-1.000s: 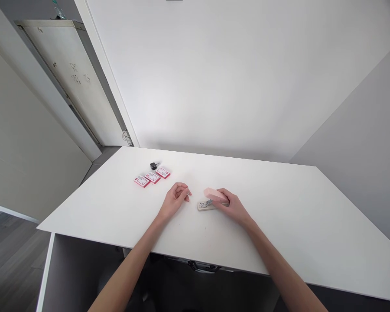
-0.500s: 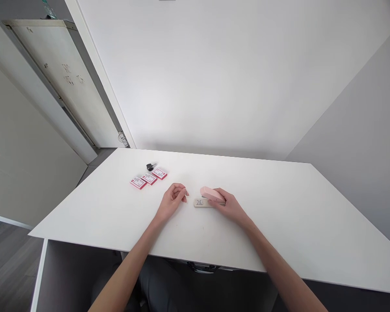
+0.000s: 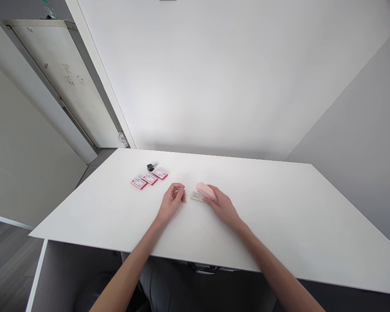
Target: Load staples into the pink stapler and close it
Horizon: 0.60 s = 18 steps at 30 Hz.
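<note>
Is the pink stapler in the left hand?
No, the right hand grips the pink stapler, while the left hand is apart from it.

left hand (image 3: 173, 198): loosely curled | right hand (image 3: 223, 208): wrapped in a grip | forearms (image 3: 137, 258): converging forward

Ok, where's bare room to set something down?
The white table is bare from the right hand to its right edge, and from the pink stapler to the back wall. Crowded: back left, three small boxes and a key; and the narrow gap between stapler and left hand.
</note>
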{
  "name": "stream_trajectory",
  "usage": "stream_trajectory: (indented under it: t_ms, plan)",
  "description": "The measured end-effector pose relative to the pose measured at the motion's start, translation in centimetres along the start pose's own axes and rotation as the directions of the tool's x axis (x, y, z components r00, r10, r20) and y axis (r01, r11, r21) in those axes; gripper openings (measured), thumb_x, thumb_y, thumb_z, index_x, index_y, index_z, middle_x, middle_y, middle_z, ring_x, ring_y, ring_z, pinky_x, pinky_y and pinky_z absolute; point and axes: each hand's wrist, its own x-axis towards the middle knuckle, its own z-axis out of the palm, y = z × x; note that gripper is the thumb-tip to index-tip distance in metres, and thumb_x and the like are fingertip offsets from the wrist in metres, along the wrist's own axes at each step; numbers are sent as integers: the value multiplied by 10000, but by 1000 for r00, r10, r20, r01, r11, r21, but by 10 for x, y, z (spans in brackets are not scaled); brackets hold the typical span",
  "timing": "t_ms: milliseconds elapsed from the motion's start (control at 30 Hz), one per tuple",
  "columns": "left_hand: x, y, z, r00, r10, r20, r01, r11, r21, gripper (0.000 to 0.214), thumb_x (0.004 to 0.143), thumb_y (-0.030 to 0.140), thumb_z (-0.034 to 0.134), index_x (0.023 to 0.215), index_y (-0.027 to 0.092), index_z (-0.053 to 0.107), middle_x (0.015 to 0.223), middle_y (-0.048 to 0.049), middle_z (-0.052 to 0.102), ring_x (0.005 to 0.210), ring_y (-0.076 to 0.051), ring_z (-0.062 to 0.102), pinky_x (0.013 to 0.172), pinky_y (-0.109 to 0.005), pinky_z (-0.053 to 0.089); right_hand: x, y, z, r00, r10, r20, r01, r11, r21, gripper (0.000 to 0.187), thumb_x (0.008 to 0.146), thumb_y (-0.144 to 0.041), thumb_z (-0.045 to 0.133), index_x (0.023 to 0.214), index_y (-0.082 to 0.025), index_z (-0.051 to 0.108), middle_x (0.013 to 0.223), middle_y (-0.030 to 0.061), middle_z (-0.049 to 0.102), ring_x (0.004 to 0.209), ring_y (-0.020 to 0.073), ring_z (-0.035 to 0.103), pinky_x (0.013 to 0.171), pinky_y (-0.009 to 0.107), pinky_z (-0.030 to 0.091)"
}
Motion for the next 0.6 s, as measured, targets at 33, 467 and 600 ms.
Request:
stream_trajectory:
  t_ms: [33, 467, 600]
  plan:
    - [0, -2, 0, 1000, 0, -24, 0, 1000, 4, 231, 989, 447, 557, 1037, 222, 561, 844, 12, 607, 663, -124, 596, 721, -299, 496, 4, -1, 5, 1000, -15, -16, 14, 1000, -4, 438, 1002, -475, 537, 1416, -335, 549, 1417, 34, 650, 1240, 278, 622, 1020, 450, 498]
    - [3, -10, -5, 966, -29, -257, 39, 999, 35, 227, 990, 441, 554, 1086, 236, 565, 912, -4, 624, 613, -98, 553, 619, -266, 463, 99, -16, 86, 987, -39, -156, 32, 998, -47, 488, 1026, -404, 453, 1501, -295, 431, 1528, 82, 563, 1329, 302, 587, 1060, 488, 488]
    - [4, -11, -5, 967, -37, -253, 45, 999, 26, 238, 992, 453, 552, 1093, 237, 563, 919, -11, 637, 613, -102, 555, 610, -266, 463, 119, -17, 96, 997, -67, -32, 68, 997, 23, 586, 1033, -411, 439, 1587, -268, 313, 1627, 116, 442, 1464, 296, 472, 1175, 514, 408]
